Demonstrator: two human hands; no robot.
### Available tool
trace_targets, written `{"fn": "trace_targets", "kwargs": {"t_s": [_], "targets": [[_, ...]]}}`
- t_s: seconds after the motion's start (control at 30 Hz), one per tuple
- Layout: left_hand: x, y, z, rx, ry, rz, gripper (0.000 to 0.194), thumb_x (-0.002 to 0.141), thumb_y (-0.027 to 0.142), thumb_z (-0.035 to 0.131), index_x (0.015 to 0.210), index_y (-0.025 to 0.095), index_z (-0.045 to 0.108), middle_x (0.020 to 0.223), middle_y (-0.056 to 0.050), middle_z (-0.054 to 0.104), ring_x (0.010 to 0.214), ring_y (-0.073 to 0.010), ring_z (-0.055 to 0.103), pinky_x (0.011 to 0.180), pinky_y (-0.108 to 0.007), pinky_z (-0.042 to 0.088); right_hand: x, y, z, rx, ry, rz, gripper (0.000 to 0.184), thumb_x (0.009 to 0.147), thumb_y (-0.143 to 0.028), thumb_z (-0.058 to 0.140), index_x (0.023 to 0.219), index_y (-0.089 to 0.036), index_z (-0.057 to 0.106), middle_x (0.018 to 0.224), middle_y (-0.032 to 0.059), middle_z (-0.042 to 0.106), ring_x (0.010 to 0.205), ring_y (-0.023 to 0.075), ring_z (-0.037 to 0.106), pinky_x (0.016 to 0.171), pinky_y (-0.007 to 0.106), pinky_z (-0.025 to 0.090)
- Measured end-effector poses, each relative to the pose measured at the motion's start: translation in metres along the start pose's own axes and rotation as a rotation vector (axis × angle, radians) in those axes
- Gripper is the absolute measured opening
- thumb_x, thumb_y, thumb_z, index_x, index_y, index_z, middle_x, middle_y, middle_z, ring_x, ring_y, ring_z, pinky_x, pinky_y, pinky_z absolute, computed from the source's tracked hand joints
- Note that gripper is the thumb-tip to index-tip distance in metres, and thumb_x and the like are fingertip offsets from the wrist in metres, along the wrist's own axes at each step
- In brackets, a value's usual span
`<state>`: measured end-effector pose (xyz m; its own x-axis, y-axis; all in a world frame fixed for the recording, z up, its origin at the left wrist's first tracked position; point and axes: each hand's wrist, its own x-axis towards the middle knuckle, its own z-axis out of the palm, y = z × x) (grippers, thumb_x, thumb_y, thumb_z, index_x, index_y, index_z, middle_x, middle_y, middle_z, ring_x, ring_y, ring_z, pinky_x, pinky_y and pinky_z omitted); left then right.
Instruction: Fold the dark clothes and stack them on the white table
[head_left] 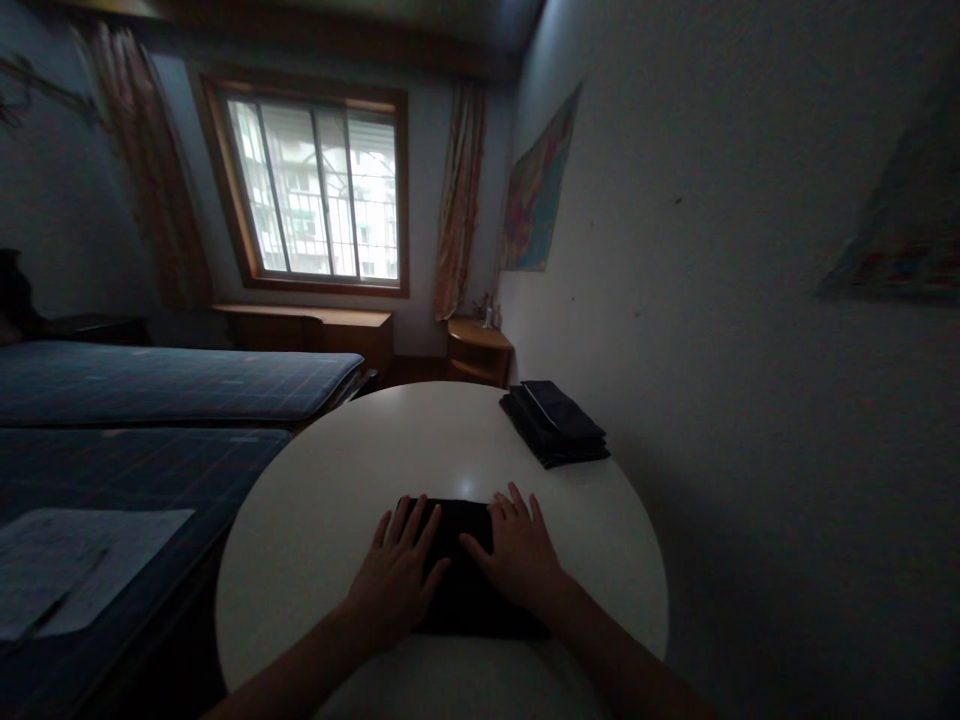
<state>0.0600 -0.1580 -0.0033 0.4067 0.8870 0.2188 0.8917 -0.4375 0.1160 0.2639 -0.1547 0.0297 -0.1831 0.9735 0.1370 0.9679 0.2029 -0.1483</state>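
Note:
A folded black cloth (466, 590) lies on the near part of a round white table (337, 500). My left hand (397, 575) rests flat on the cloth's left half, fingers spread and pointing away from me. My right hand (517, 550) lies flat on its right half, fingers also spread. Neither hand grips anything; both press down on the fabric. At the table's far right sits a stack of folded black cloths (553, 422), out of reach of both hands.
The table stands against a pale wall (750, 300) on the right. Two beds with dark blue covers (165, 385) fill the left, with white paper (67, 570) on the nearer one. A window (319, 190), curtains and wooden corner furniture (478, 350) are at the back.

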Motion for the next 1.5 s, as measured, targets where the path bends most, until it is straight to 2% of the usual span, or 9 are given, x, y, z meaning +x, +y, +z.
{"fn": "trace_targets", "kwargs": {"t_s": [0.2, 0.33, 0.53, 0.67, 0.83, 0.9, 1.03, 1.23, 1.5], "targets": [[-0.018, 0.006, -0.005, -0.063, -0.074, 0.359, 0.08, 0.095, 0.052, 0.049, 0.157, 0.032, 0.003, 0.164, -0.006, 0.003, 0.15, -0.0327, 0.008, 0.118, -0.056, 0.022, 0.028, 0.005, 0.006, 0.104, -0.039, -0.086, 0.065, 0.098, -0.06, 0.031, 0.14, -0.015, 0.051, 0.143, 0.013, 0.052, 0.135, 0.0291, 0.042, 0.115, 0.047, 0.023], [-0.011, -0.005, -0.007, -0.064, -0.144, 0.489, 0.085, 0.091, 0.05, 0.059, 0.156, 0.037, 0.006, 0.164, -0.005, 0.002, 0.149, -0.036, 0.008, 0.117, -0.06, 0.022, 0.023, 0.01, 0.011, 0.084, 0.038, -0.047, 0.054, 0.097, -0.056, 0.038, 0.124, -0.017, 0.064, 0.127, 0.0136, 0.062, 0.12, 0.0281, 0.053, 0.103, 0.041, 0.037], [0.027, -0.024, -0.016, -0.028, -0.181, 0.672, 0.077, 0.089, 0.042, 0.065, 0.153, 0.043, 0.021, 0.164, -0.002, 0.015, 0.149, -0.0337, 0.015, 0.117, -0.057, 0.023, 0.01, 0.024, 0.001, 0.0, 0.019, 0.189, 0.052, 0.095, -0.057, 0.043, 0.111, -0.014, 0.066, 0.113, 0.0167, 0.066, 0.107, 0.0302, 0.061, 0.09, 0.04, 0.044], [0.044, -0.032, -0.024, 0.003, -0.142, 0.593, 0.073, 0.088, 0.019, 0.06, 0.15, 0.043, 0.03, 0.165, 0.0, 0.01, 0.15, -0.0287, 0.014, 0.119, -0.05, 0.021, 0.004, 0.044, -0.014, 0.108, -0.114, 0.288, 0.044, 0.093, -0.052, 0.049, 0.111, -0.015, 0.064, 0.104, 0.0143, 0.071, 0.097, 0.0277, 0.067, 0.079, 0.035, 0.047], [0.046, -0.044, -0.025, -0.046, -0.091, 0.388, 0.083, 0.076, 0.002, 0.048, 0.15, 0.035, 0.034, 0.165, 0.001, 0.0, 0.15, -0.0282, 0.008, 0.119, -0.046, 0.024, 0.001, 0.059, -0.031, 0.246, -0.222, 0.267, 0.038, 0.089, -0.049, 0.056, 0.105, -0.017, 0.068, 0.105, 0.0123, 0.073, 0.098, 0.0263, 0.067, 0.077, 0.032, 0.046], [0.046, -0.047, -0.023, -0.096, -0.089, 0.283, 0.076, 0.078, 0.004, 0.045, 0.148, 0.03, 0.039, 0.165, -0.002, 0.005, 0.15, -0.0259, 0.015, 0.118, -0.043, 0.027, 0.004, 0.06, -0.032, 0.306, -0.236, 0.263, 0.039, 0.089, -0.05, 0.055, 0.104, -0.016, 0.069, 0.105, 0.0123, 0.073, 0.096, 0.025, 0.068, 0.076, 0.031, 0.046], [0.056, -0.044, -0.015, -0.196, -0.087, 0.095, 0.054, 0.088, 0.017, 0.04, 0.142, 0.022, 0.048, 0.158, -0.007, 0.033, 0.14, -0.0226, 0.04, 0.115, -0.042, 0.033, 0.016, 0.057, -0.023, 0.368, -0.201, 0.294, 0.049, 0.091, -0.058, 0.049, 0.106, -0.015, 0.069, 0.105, 0.0135, 0.072, 0.095, 0.0251, 0.068, 0.075, 0.031, 0.046], [0.077, -0.031, 0.004, -0.334, -0.084, 0.078, 0.062, 0.077, 0.012, 0.04, 0.138, 0.014, 0.046, 0.14, -0.009, 0.056, 0.133, -0.0179, 0.047, 0.114, -0.034, 0.035, 0.027, 0.058, -0.007, 0.332, -0.17, 0.268, 0.046, 0.088, -0.056, 0.056, 0.103, -0.013, 0.066, 0.101, 0.0134, 0.072, 0.094, 0.0246, 0.068, 0.073, 0.029, 0.043], [0.115, -0.012, 0.022, -0.202, -0.058, 0.094, 0.064, 0.08, 0.013, 0.041, 0.144, 0.008, 0.039, 0.153, -0.012, 0.04, 0.147, -0.0231, 0.025, 0.12, -0.04, 0.026, 0.039, 0.082, -0.01, 0.333, -0.088, 0.257, 0.032, 0.092, -0.041, 0.056, 0.105, -0.013, 0.057, 0.1, 0.0131, 0.07, 0.092, 0.023, 0.066, 0.074, 0.029, 0.042]]}}
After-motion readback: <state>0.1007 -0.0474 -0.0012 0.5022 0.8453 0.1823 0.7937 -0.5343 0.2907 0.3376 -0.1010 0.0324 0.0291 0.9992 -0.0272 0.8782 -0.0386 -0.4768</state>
